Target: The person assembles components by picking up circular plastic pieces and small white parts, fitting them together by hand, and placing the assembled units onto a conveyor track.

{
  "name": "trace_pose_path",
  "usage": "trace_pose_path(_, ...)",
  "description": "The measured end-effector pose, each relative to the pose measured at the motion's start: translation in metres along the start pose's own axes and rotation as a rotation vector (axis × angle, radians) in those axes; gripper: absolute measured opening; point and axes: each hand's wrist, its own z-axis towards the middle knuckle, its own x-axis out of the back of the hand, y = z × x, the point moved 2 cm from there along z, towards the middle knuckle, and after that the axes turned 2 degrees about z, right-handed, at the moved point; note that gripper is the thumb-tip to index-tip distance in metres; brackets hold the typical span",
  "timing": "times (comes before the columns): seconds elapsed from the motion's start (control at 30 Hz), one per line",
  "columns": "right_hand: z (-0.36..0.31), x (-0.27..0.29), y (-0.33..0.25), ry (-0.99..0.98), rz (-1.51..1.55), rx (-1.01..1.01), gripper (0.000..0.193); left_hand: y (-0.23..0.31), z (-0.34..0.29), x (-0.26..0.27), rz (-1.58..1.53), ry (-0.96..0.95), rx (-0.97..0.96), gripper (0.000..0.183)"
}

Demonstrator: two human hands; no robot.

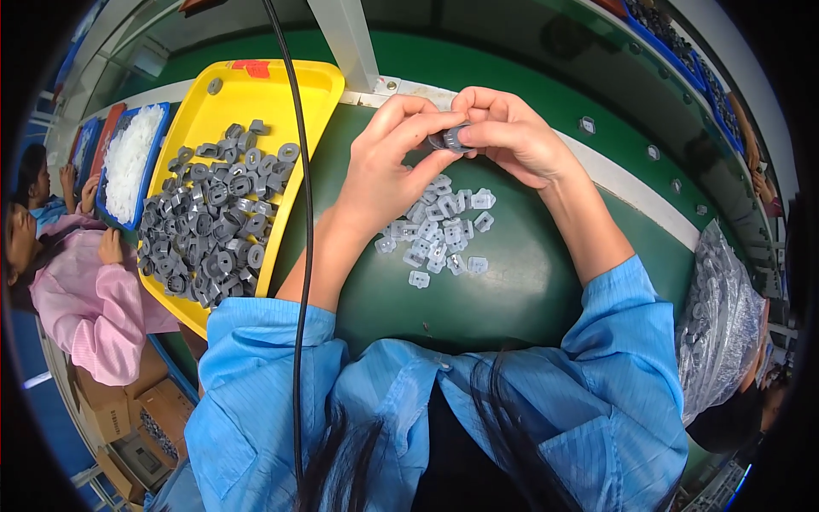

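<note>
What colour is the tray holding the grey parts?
Yellow tray, seen in the head view, left of the hands.

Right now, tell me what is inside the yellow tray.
The yellow tray holds a heap of small grey plastic parts, filling its near half. The far end is mostly bare. Whatever lies beneath the heap is covered.

Both forearms were extended forward from rolled-back blue sleeves and converged toward the far edge of the green work surface. The left hand (381,171) was held with the wrist slightly bent, its index finger and thumb stretched to the right. The right hand (505,135) was positioned just beside it, fingers curled inward. The fingertips of both hands were brought together in a pinch, closed on a small grey part (452,138).
</note>
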Motion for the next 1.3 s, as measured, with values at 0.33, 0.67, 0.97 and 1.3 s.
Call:
trace_pose_path(0.33,-0.006,0.100,-0.010,0.822,-0.942,0.108,0.031,-0.037,-0.006,0.007,-0.275,0.000,0.591,0.040)
trace_pose_path(0.67,-0.019,-0.030,0.003,0.277,-1.431,-0.127,0.037,-0.026,-0.010,0.013,-0.131,-0.088,0.570,0.033)
trace_pose_path(0.97,-0.001,-0.002,0.017,0.147,-0.476,-0.228,0.021,-0.025,-0.006,0.003,0.083,0.062,0.329,0.034)
trace_pose_path(1.3,0.006,-0.004,0.031,0.409,-0.263,0.238,0.015,-0.010,-0.002,-0.012,0.060,0.101,0.338,0.034)
